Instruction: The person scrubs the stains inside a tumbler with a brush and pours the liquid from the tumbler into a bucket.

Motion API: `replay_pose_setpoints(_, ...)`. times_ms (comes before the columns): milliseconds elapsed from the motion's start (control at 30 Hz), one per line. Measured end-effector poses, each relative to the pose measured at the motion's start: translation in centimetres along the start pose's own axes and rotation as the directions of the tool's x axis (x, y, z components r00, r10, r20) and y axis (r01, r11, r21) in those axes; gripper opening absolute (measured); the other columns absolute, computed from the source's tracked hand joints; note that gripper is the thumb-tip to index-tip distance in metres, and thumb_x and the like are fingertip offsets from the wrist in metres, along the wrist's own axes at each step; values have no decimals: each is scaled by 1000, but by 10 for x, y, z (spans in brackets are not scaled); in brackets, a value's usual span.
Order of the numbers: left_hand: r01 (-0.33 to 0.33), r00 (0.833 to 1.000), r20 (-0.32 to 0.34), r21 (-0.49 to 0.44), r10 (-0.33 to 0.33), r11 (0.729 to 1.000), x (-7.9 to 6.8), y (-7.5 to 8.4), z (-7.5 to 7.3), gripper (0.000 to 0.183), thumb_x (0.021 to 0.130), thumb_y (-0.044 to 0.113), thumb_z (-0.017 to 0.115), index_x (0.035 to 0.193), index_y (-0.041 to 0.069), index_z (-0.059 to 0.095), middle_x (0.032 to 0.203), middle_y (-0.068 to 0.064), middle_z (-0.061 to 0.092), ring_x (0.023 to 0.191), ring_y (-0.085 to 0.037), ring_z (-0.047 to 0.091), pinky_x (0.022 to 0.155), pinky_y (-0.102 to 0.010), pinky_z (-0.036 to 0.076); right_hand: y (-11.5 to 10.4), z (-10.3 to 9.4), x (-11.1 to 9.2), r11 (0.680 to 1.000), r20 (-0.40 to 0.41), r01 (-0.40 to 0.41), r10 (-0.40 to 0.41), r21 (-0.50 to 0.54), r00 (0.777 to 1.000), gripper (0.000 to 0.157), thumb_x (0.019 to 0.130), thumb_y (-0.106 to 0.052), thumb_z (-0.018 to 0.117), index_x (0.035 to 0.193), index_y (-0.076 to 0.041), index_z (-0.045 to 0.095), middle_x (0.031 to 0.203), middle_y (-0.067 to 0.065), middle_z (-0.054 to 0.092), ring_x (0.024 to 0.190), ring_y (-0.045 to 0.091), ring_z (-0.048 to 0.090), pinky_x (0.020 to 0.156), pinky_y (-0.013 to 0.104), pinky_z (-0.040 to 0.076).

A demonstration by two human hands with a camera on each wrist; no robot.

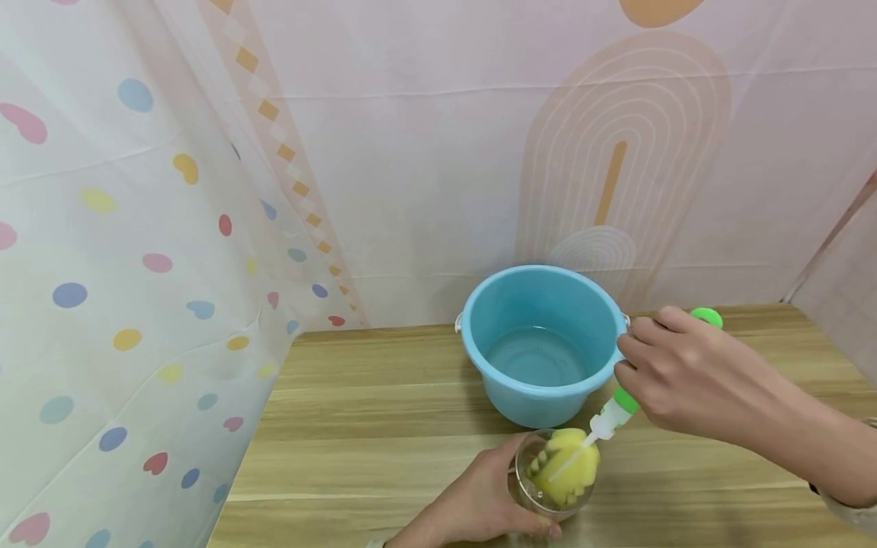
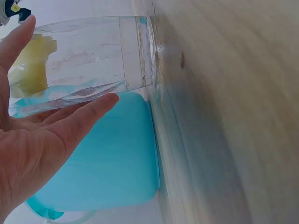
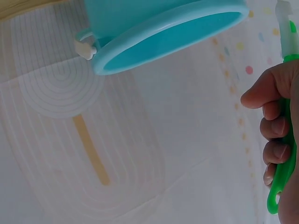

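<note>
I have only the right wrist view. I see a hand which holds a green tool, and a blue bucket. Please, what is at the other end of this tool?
Observer: A yellow sponge, which reaches inside a clear cup.
Operator: Thank you. Does another hand hold this cup?
Observer: Yes, the left hand holds it around the side.
Operator: And where is the bucket, compared with the cup?
Observer: In the head view, the bucket stands behind the cup, farther from the person.

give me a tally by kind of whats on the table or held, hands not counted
Blue bucket: 1
Clear cup: 1
Yellow sponge brush: 1
Total: 3
</note>
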State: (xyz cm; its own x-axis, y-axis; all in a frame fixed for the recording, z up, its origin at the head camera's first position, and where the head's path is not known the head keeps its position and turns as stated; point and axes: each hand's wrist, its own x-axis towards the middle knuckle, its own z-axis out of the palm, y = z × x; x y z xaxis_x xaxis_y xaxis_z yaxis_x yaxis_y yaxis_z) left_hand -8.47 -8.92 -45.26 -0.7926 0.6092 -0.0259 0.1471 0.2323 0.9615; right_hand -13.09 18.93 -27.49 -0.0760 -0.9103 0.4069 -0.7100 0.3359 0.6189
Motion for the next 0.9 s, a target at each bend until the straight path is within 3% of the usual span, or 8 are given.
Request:
replay_pose_setpoints(300, 10, 1000, -8, 8, -10, 1000, -1, 0, 0, 84, 77, 24, 97, 147, 26, 51, 138, 15, 59, 125, -5, 56, 106, -26, 46, -9, -18, 5, 995, 27, 52, -50, -82, 998, 38, 98, 18, 23, 67, -2, 29, 66, 7, 24, 61, 18, 22, 57, 27, 22)
replay_pose_setpoints(600, 9, 1000, 7, -11, -9, 1000, 0, 0, 0, 84, 78, 21, 96, 149, 25, 50, 138, 14, 59, 125, -5, 57, 104, -25, 47, -13, -28, 20, 977, 101, 103, -85, -187, 991, 31, 93, 21, 31, 69, 1, 27, 67, 8, 25, 61, 18, 24, 60, 26, 23)
replay_pose_setpoints(900, -13, 1000, 12, -10, 13, 1000, 1, 0, 0, 86, 78, 21, 96, 150, 30, 49, 137, 15, 60, 122, -5, 58, 106, -27, 48, -4, -18, 27, 986, 10, 84, -83, -142, 996, 29, 88, 19, 30, 67, 0, 26, 65, 8, 24, 61, 18, 21, 58, 28, 24)
